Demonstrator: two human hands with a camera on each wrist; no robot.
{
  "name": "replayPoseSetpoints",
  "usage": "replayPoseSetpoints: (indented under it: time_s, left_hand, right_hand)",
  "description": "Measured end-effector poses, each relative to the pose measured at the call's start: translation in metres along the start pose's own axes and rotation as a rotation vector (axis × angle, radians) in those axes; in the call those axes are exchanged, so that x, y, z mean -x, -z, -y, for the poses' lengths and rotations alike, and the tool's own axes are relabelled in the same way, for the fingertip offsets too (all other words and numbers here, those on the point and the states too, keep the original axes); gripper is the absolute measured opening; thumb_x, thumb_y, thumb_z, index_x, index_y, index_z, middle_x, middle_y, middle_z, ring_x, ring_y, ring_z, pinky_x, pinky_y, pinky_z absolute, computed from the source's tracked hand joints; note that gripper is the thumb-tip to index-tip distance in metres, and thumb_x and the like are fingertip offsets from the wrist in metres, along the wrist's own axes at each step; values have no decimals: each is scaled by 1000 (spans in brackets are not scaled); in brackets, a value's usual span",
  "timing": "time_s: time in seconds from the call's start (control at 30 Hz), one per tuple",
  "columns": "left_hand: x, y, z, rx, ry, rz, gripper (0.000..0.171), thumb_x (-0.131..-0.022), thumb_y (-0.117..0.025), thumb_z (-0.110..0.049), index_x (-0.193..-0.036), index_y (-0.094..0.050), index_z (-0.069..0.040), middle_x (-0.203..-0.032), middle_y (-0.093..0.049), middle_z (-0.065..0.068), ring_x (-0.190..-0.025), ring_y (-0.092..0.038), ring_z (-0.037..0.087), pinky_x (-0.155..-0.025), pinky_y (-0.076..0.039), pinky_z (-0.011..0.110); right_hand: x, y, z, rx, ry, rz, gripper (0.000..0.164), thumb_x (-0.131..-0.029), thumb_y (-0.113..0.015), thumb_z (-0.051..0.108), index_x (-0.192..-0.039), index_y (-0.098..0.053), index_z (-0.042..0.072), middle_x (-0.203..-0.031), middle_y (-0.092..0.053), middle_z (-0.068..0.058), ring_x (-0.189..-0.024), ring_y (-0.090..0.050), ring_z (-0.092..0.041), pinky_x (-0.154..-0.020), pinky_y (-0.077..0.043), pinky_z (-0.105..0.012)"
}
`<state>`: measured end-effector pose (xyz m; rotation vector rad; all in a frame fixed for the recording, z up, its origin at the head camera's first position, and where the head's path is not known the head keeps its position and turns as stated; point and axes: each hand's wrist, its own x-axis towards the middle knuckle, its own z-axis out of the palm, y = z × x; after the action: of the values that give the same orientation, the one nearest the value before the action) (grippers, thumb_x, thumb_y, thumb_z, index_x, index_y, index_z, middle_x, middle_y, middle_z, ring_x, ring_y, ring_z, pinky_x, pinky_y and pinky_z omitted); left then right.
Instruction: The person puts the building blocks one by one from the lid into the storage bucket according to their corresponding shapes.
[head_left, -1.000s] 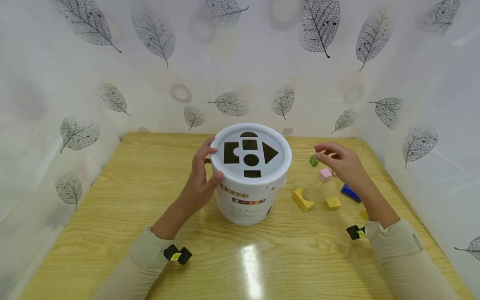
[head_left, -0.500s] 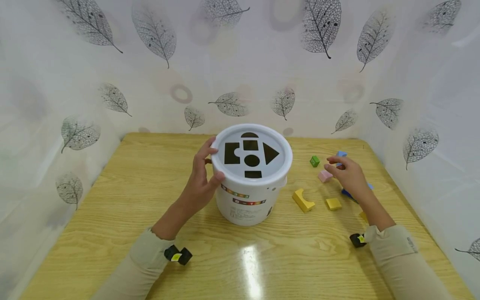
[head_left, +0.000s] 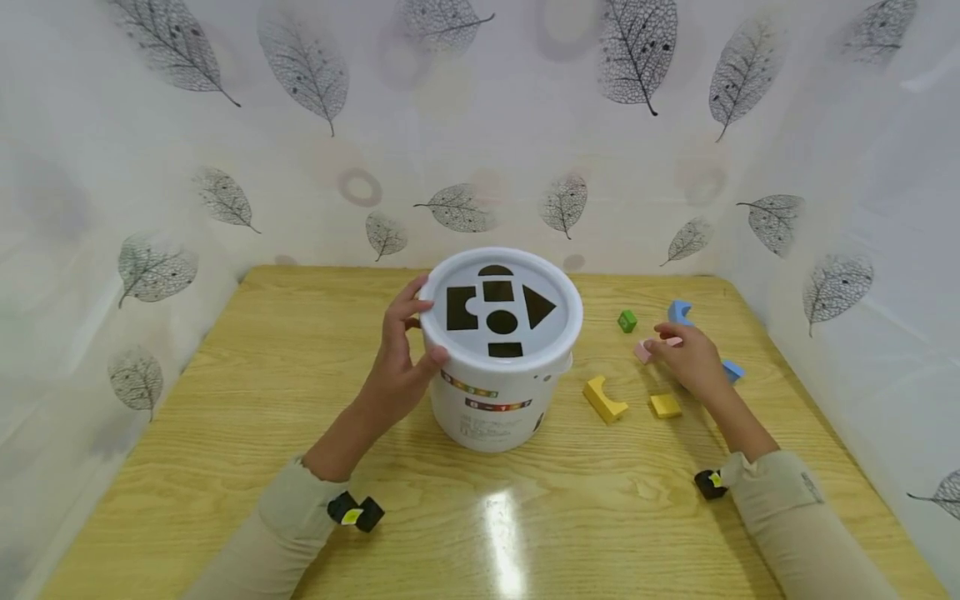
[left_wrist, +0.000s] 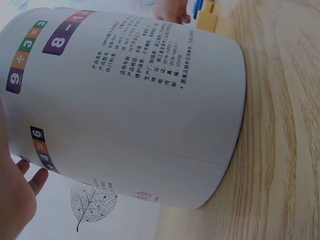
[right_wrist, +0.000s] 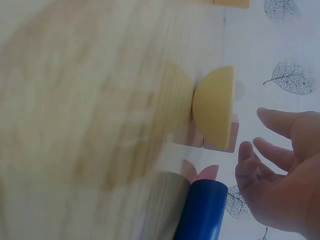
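My left hand (head_left: pixel 397 350) grips the rim of a white bucket (head_left: pixel 483 417), thumb in front and fingers at the side. The bucket's lid (head_left: pixel 468 340) has several shaped holes. In the left wrist view the fingertips (left_wrist: pixel 37 180) curl against its printed wall. My right hand (head_left: pixel 690 358) hovers just over a pink block (head_left: pixel 642 352), and a second pink block (head_left: pixel 674 342) peeks out behind its fingers. The right wrist view shows that hand with thumb and fingers apart, holding nothing. A yellow half-round block (right_wrist: pixel 215 107) and a blue cylinder (right_wrist: pixel 202 210) are close by.
A green cube (head_left: pixel 627 321) and a light blue arch block (head_left: pixel 679 313) lie farther back. Another blue block (head_left: pixel 732 371) is right of the wrist. A yellow arch block (head_left: pixel 604 401) lies beside the bucket. Leaf-patterned sheeting (head_left: pixel 300 200) surrounds the wooden table (head_left: pixel 285 333).
My right hand has moved from beside the green cube rightward and toward me, down to the pink blocks, uncovering the light blue arch block. The left hand and bucket stay put.
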<state>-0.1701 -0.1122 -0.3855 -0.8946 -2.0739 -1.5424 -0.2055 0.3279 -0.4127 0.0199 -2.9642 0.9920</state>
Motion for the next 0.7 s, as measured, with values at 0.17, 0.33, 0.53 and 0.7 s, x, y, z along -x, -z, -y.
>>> replayPoseSetpoints:
  time_s: [0.17, 0.33, 0.53, 0.7]
  left_hand:
    - [0, 0, -1, -5, -2, -2, 82, -94, -47, -71, -136, -27, -4, -165, -18, 7, -149, -24, 27, -101, -33, 35]
    - [0, 0, -2, -8, -7, -1, 82, -95, -46, -71, -136, -27, -3, -166, -18, 6, -149, -23, 26, -100, -34, 37]
    - [0, 0, -1, -17, -10, -1, 81, -95, -45, -71, -136, -27, -3, -165, -18, 8, -149, -24, 27, -100, -33, 32]
    - [0, 0, -1, -12, -8, -1, 81, -95, -46, -70, -136, -27, -3, -165, -18, 8, -149, -24, 26, -100, -34, 35]
  right_hand:
    - [-2, -3, -3, 16, -13, 17, 54, -104, -56, 30, -142, -48, -9, -139, -52, -33, -122, -52, -48, -95, -47, -60]
    - [-5, -4, -6, 15, -44, 57, 54, -102, -60, 25, -141, -48, -9, -140, -51, -33, -127, -50, -49, -98, -46, -59]
    - [-7, -7, -6, 31, -34, 84, 51, -99, -63, 20, -139, -50, -10, -138, -53, -34, -126, -50, -49, -99, -46, -59]
    - [-7, -8, -5, 54, -27, 84, 52, -99, -63, 21, -138, -50, -10, -134, -55, -34, -121, -53, -48, -96, -47, -58]
